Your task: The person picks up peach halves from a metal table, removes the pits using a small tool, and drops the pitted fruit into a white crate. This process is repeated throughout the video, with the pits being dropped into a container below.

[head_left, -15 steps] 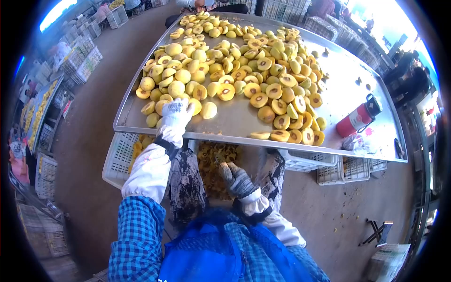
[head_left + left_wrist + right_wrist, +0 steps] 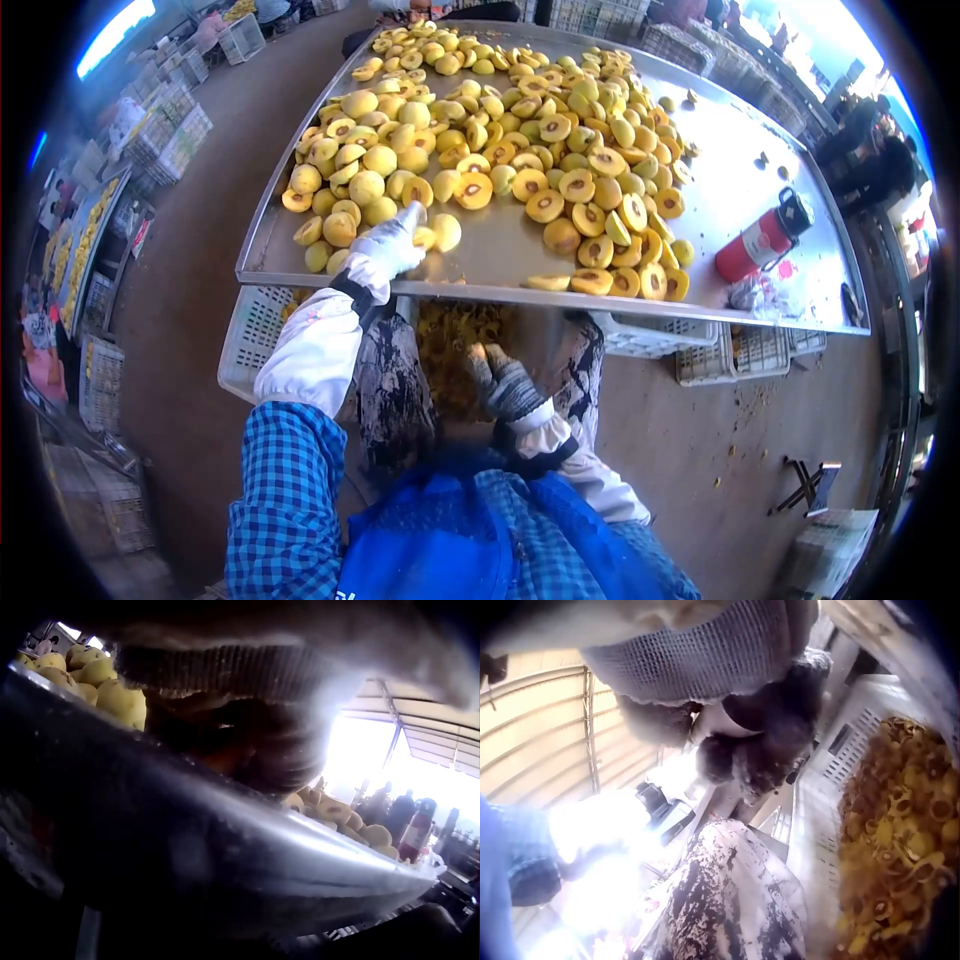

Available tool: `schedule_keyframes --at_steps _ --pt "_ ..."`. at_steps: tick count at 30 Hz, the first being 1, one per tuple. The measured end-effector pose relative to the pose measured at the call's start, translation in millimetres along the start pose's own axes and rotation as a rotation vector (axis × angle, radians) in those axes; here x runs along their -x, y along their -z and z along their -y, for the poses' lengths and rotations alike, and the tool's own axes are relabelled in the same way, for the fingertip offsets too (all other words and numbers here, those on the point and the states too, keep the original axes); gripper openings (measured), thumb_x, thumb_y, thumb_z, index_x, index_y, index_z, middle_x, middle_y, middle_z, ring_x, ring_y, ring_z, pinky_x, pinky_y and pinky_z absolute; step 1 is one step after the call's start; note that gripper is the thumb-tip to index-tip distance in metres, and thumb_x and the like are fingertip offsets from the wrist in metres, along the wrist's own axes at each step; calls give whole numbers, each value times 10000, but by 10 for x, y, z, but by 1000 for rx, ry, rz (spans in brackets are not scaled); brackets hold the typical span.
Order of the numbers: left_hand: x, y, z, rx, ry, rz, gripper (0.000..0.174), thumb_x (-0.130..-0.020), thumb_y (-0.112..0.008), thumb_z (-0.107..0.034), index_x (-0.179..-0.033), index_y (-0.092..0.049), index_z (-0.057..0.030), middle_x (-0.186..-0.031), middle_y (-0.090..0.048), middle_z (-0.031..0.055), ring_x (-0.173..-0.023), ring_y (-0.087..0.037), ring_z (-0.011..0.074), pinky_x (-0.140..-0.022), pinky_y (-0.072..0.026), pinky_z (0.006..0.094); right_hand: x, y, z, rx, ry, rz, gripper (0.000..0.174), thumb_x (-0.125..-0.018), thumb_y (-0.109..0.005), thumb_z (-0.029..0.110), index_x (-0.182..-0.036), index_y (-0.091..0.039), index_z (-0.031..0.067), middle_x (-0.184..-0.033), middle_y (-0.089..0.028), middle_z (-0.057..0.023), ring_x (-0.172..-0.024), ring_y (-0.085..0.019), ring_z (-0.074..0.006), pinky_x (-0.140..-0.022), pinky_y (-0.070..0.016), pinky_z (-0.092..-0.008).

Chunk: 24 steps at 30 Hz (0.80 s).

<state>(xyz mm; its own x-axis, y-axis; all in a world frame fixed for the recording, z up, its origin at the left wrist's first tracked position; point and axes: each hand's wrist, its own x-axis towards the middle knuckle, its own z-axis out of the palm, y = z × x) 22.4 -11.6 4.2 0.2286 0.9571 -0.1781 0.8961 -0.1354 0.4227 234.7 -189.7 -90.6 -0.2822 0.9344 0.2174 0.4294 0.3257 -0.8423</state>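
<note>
A steel table (image 2: 500,262) carries a big heap of yellow fruit halves (image 2: 520,140), cut faces showing dark pit hollows. My left hand (image 2: 392,248), in a white glove, lies at the table's near edge beside the heap. Its fingers curl over one fruit half (image 2: 426,238); in the left wrist view the left hand (image 2: 247,742) cups a round shape above the table rim (image 2: 225,840). My right hand (image 2: 503,382), in a grey knit glove, hangs below the table over my lap. In the right wrist view its fingers (image 2: 765,750) curl round a small pale object (image 2: 721,724).
A red bottle (image 2: 762,243) lies at the table's right end. Under the table a white crate (image 2: 455,345) holds pits and scraps, also seen as the scrap crate (image 2: 892,840). More white crates (image 2: 250,335) stand left and right (image 2: 740,358). Other people work at the far side.
My left hand has slid a little right and nearer the table edge, closing over a fruit half. The right hand has hardly moved.
</note>
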Motion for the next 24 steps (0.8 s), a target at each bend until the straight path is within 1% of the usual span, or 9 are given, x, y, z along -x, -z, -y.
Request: schedule_keyframes --at_steps 2,4,5,6,8,12,17,21,24 --pt "-126 -297 253 383 -197 -315 497 -726 -643 -109 -1186 -456 -92 -1018 -600 167 -906 -600 311 -757 -494 383 -23 108 111 -6 8 -52 216 -896 -473 140 -1070 -532 25 -880 -586 -194 -710 -589 -365 -557 -467 -430" --pt "81 -203 28 1167 -58 -294 389 -743 -640 -130 -1114 -532 -84 -954 -619 140 -752 -626 253 -611 -518 370 -23 180 73 48 107 -55 223 -889 -482 143 -1072 -525 23 -879 -569 -193 -704 -579 -376 -531 -453 -445" --pt "231 -150 -54 1463 6 -169 307 -791 -613 -221 -1051 -575 -63 -850 -626 114 -609 -607 220 -478 -485 324 -61 191 109 -70 -40 -51 232 -881 -497 146 -1075 -527 23 -882 -561 -183 -687 -580 -373 -512 -444 -439" --pt "325 -219 -166 1748 73 -159 436 -841 -533 -429 -1032 -578 -40 -778 -620 109 -550 -581 237 -448 -452 310 -104 301 325 -62 -42 -100 126 -909 -501 146 -952 -539 33 -750 -574 -168 -663 -578 -337 -573 -433 -376" --pt "474 -298 -332 1918 235 -202 610 -849 -412 -588 -1023 -574 -26 -726 -612 114 -534 -569 240 -432 -437 303 -146 353 467 98 85 -154 119 -896 -512 129 -956 -540 30 -766 -579 -194 -684 -572 -386 -560 -429 -409" --pt "741 -492 -506 1708 4 -196 644 -914 -273 -561 -1018 -565 3 -847 -641 141 -634 -612 212 -514 -483 283 -257 349 619 194 50 -240 255 -888 -508 298 -866 -508 44 -565 -541 -201 -507 -545 -384 -459 -405 -491" --pt "814 -770 -671 1662 -45 -363 572 -954 -261 -495 -1024 -552 -7 -920 -614 102 -787 -602 164 -732 -504 267 -324 357 547 294 14 -152 328 -921 -427 329 -909 -521 15 -623 -566 -218 -563 -570 -388 -499 -447 -475" --pt "873 -894 -766 1599 -65 -413 579 -949 -261 -499 -1016 -533 8 -937 -602 123 -823 -600 196 -763 -506 289 -320 314 383 432 9 88 301 -825 -486 79 -1103 -520 -32 -940 -562 -252 -687 -588 -362 -546 -478 -422" --pt "897 -978 -755 1449 -70 -497 485 -965 -284 -417 -1017 -520 4 -995 -586 131 -874 -589 203 -787 -501 302 -256 274 326 559 223 -21 346 -905 -435 222 -1182 -476 20 -847 -557 -229 -638 -584 -352 -520 -463 -440"
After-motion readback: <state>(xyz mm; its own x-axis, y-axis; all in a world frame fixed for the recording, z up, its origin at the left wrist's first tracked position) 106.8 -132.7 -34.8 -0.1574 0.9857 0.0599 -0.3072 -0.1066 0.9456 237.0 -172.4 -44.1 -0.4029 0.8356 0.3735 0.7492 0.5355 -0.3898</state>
